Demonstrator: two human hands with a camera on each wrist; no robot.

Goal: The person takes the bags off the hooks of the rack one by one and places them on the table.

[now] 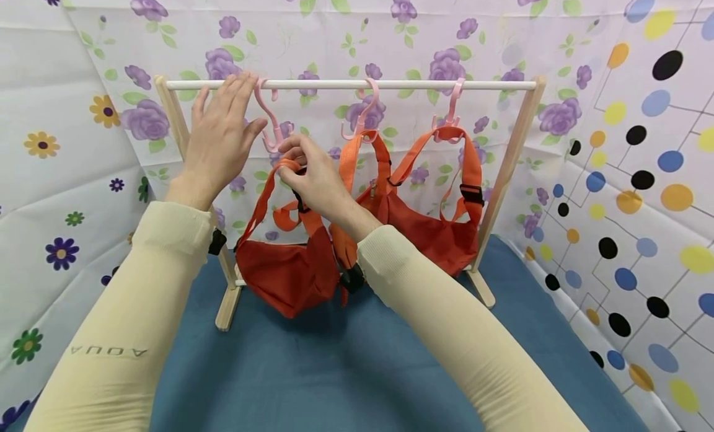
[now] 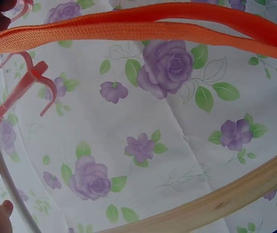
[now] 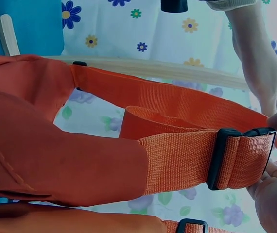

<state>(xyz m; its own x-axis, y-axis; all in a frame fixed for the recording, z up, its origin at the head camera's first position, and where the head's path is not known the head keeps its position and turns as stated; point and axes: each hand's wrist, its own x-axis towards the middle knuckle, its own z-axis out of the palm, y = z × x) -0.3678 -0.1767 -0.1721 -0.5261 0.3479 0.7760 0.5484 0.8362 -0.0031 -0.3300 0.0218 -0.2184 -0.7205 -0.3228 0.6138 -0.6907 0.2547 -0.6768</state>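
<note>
My right hand (image 1: 318, 178) pinches the top of the orange strap of a red-orange bag (image 1: 287, 274), just below a pink hook hanger (image 1: 271, 119). The bag hangs from that hand, tilted, with a black buckle (image 3: 221, 158) on its strap in the right wrist view. Up at the left end of the white rail (image 1: 323, 84), my left hand (image 1: 220, 125) rests with fingers extended, beside the top of the same hanger. Whether its fingertips touch the hanger is hard to tell. In the left wrist view the strap (image 2: 129, 30) passes near the hanger's prongs (image 2: 34, 77).
Two more pink hangers (image 1: 369, 113) (image 1: 450, 113) on the rail carry similar orange bags (image 1: 440, 230). The rack's wooden legs (image 1: 510, 165) stand on a blue cloth (image 1: 334, 370). Patterned sheets (image 1: 630, 171) enclose the back and sides.
</note>
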